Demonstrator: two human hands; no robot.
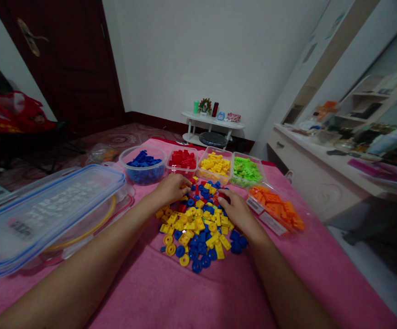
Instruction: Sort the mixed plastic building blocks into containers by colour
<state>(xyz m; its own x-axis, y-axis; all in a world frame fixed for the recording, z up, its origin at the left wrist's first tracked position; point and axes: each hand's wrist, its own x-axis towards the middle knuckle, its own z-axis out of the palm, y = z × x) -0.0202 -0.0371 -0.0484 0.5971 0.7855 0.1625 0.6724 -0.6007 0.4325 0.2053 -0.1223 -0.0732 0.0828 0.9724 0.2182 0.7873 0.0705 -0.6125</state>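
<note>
A heap of small yellow, blue and red bricks (198, 228) lies on a pink cloth (191, 292). My left hand (171, 188) rests at the heap's far left edge, fingers curled down onto the pieces. My right hand (236, 211) lies on the heap's right side, fingers bent over a red piece (223, 196). What either hand grips is hidden under the fingers. Behind the heap stand tubs of blue bricks (144, 165), red bricks (183, 160), yellow bricks (215, 165) and green bricks (246, 171). An orange-brick tub (276, 209) sits at the right.
Stacked clear lids and containers with blue rims (44, 214) fill the left of the cloth. A white low table (212, 123) stands by the far wall, a dresser (314, 169) on the right, a dark door (64, 59) at the back left.
</note>
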